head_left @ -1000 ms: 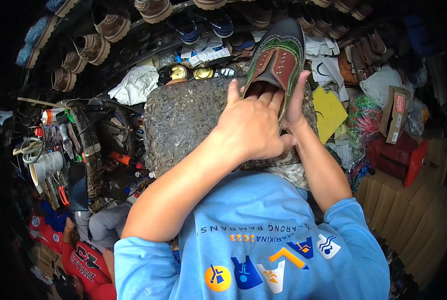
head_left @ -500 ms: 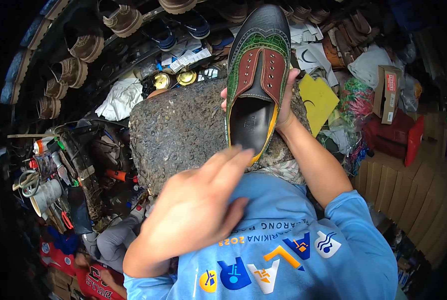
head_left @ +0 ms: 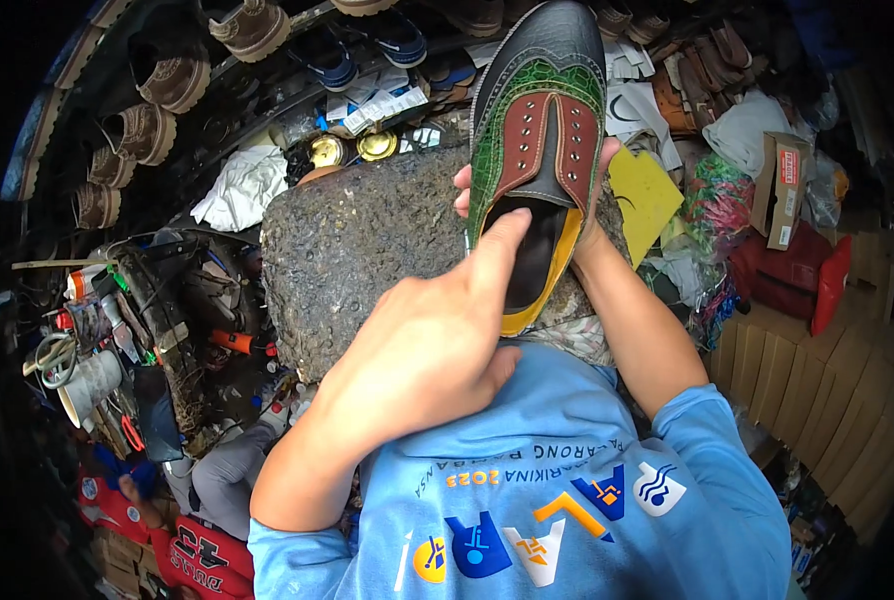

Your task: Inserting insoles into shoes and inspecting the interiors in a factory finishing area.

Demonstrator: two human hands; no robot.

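Observation:
A leather shoe (head_left: pixel 542 75) has a black toe, green crocodile-textured sides, brown eyelet flaps without laces and yellow lining at the heel. My right hand (head_left: pixel 585 225) grips it from beneath, fingertips showing at its left side and the thumb at its right; the palm is hidden. The toe points away from me and the opening faces up. My left hand (head_left: pixel 437 325) reaches across from the left with its index finger extended to the shoe's opening, just below the tongue. Its thumb stands apart, and its other fingers are mostly hidden. Whether the fingertip touches the shoe I cannot tell.
A rough dark block (head_left: pixel 357 250) lies under the shoe. Brown shoes (head_left: pixel 172 75) line a rack at upper left. Tools and a white cup (head_left: pixel 89 390) crowd the left. A yellow sheet (head_left: pixel 645 205) and a cardboard box (head_left: pixel 782 190) are right. Another person's red shirt (head_left: pixel 202 560) shows lower left.
My left hand has moved up from the shoe's heel to its opening, with the index finger now extended. The shoe in my right hand has shifted slightly right and away.

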